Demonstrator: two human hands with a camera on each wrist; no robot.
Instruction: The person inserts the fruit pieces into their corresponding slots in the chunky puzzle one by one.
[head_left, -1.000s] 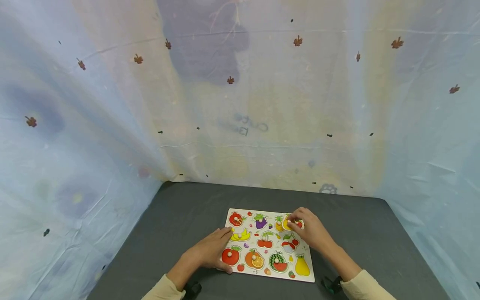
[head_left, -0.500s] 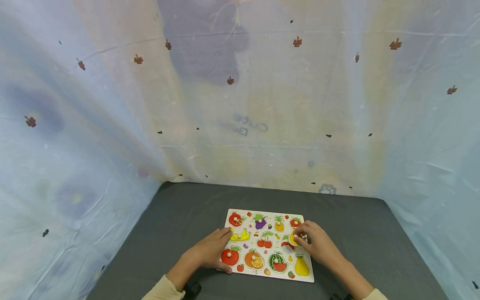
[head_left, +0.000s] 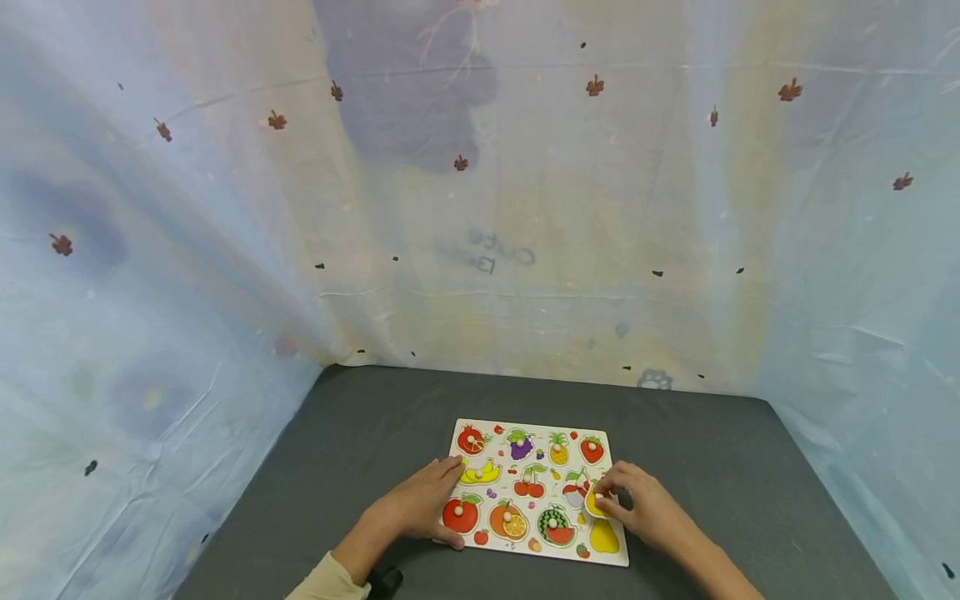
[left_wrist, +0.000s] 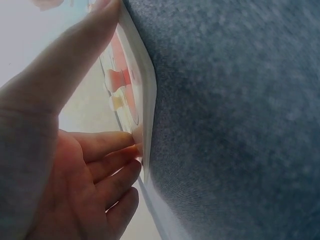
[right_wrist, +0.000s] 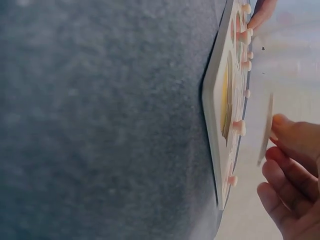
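A white wooden fruit puzzle board [head_left: 517,507] lies flat on the dark table. My right hand [head_left: 641,504] pinches a yellow pear puzzle piece [head_left: 594,505] by its knob. In the right wrist view the thin pear piece [right_wrist: 268,117] stands off the board's surface, tilted edge-on to the camera. Below it in the head view is the yellow pear-shaped recess [head_left: 603,538] at the board's near right corner, partly overlapped by the piece. My left hand [head_left: 420,504] rests against the board's left side, fingers extended at the edge and thumb by the near left corner.
Other knobbed pieces sit in the board, among them an apple [head_left: 460,515], an orange [head_left: 507,520] and a watermelon [head_left: 556,527]. Around the board spreads the dark grey tabletop [head_left: 390,400]. A pale patterned curtain [head_left: 480,317] rises behind and along both sides.
My right hand has moved with the pear piece from the strawberry at the far right corner toward the near right corner, over the pear recess. The left hand stays put.
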